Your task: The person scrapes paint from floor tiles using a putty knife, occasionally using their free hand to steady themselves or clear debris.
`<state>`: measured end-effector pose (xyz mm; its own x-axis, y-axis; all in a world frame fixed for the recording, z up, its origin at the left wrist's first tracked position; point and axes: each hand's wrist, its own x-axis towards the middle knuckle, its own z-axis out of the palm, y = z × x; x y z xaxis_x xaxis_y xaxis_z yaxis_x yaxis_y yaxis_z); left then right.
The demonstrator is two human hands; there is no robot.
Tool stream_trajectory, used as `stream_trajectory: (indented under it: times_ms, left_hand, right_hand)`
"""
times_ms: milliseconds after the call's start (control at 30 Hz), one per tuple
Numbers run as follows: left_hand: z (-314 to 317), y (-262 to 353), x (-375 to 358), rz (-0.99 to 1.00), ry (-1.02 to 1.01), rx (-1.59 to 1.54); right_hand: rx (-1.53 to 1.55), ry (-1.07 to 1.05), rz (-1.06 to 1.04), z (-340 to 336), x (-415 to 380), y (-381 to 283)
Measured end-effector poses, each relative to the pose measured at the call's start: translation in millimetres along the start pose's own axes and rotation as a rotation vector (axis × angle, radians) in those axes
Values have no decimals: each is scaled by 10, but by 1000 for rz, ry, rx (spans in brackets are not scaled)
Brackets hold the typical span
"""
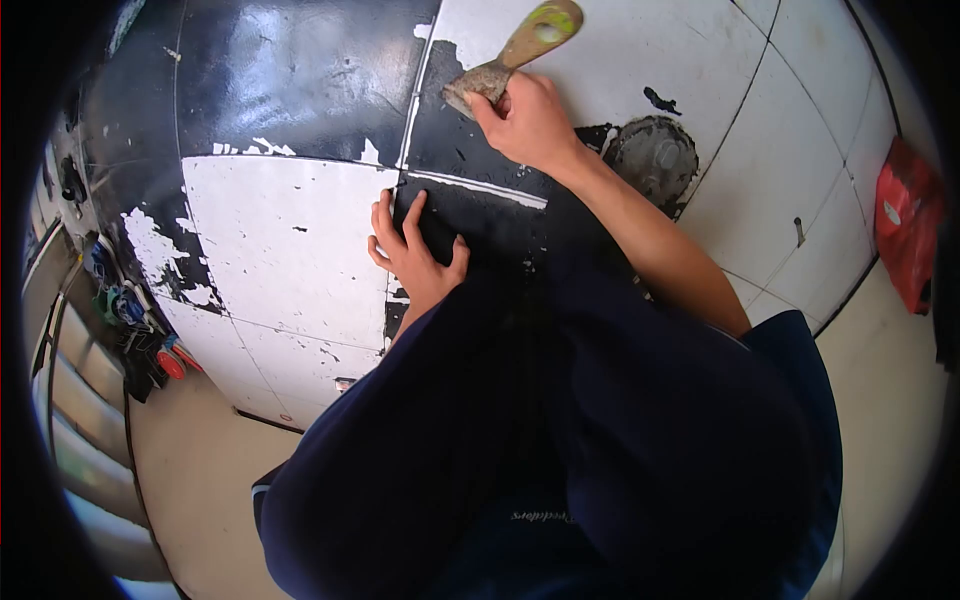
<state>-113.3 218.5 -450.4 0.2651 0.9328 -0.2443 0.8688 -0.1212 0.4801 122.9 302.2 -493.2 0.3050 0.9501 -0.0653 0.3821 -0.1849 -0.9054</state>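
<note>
My right hand point(525, 120) is closed around the metal blade of a scraper point(490, 80), whose worn yellow-green handle points up and to the right. The blade's edge is at a dark patch beside a white strip between tiles. My left hand point(418, 262) has its fingers spread, fingertips resting on the dark surface near the corner of a white tile point(290, 240); it holds nothing. Black coating point(300, 75) covers the upper left tiles, with ragged edges where white shows through.
A round grey stained patch point(652, 160) lies right of my right forearm. A red bag point(908, 225) is at the far right. Shoes and other items point(130, 305) lie at the left, near a slatted metal structure point(85, 440). My dark-clothed knees fill the lower middle.
</note>
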Motion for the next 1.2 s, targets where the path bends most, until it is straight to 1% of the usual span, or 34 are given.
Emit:
stream_trajectory:
  times_ms: [33, 100, 167, 233, 333, 367, 400, 433, 467, 500, 567, 633, 700, 733, 767, 833, 867, 933, 1000, 1033, 1100, 1133, 1167, 1200]
  left_hand:
    - [21, -13, 9, 4, 10, 10]
    - [-2, -1, -1, 5, 4, -3]
    - [1, 9, 35, 5, 0, -14]
    - [-13, 14, 19, -1, -6, -15]
    - [-21, 21, 29, -4, -14, -13]
    - [-14, 22, 37, -4, -17, -8]
    - [-6, 18, 25, -3, -18, -2]
    - [-11, 19, 17, -4, -20, 5]
    - [-44, 35, 14, -19, -57, 37]
    - [-62, 30, 38, 37, -43, 29]
    - [-83, 50, 109, 143, -12, 2]
    - [-161, 185, 270, 317, -182, 79]
    - [-117, 348, 397, 472, -380, 70]
    - [-54, 427, 459, 592, -455, 91]
    - [5, 480, 526, 714, -530, 115]
    - [223, 406, 576, 784, -511, 131]
    - [282, 404, 638, 819, -498, 141]
    - [238, 317, 748, 734, -414, 195]
    - [67, 220, 921, 615, -360, 239]
    - [31, 90, 1029, 541, -282, 258]
    - [-77, -170, 1263, 346, -51, 303]
    - [-152, -290, 1376, 239, 41, 271]
    - [-261, -329, 1462, 100, 83, 288]
    - [-313, -351, 1481, 123, 136, 262]
  right_hand:
    - [-9, -2, -18, -33, 54, -51]
    - [-55, 123, 83, -138, 132, 146]
    - [290, 352, 43, -251, 291, 133]
    - [113, 79, 317, -451, 372, -28]
    - [98, 19, 160, -93, 277, -23]
    - [-37, -59, 109, -64, 248, -173]
    - [33, -123, 81, -22, 197, -276]
    - [-50, -227, 59, 0, 124, -292]
    - [19, -266, 31, -27, 35, -385]
    - [56, -352, 89, -96, -57, -460]
    - [84, -338, -29, -158, -268, -371]
    - [234, -208, 95, -314, -471, -402]
    - [160, -121, 135, -519, -699, -164]
    - [227, -55, 205, -631, -792, -105]
    - [231, 8, 237, -736, -843, -75]
    - [271, 88, 299, -900, -943, -14]
    - [271, 95, 330, -953, -986, 17]
    - [272, 106, 405, -1021, -1089, 45]
    - [305, 131, 396, -977, -1111, -15]
    - [324, 144, 391, -950, -1119, -48]
    - [325, 145, 416, -924, -1119, -118]
    - [324, 148, 427, -927, -1114, -155]
    - [289, 118, 424, -960, -1122, -192]
    - [249, 88, 418, -1019, -1123, -231]
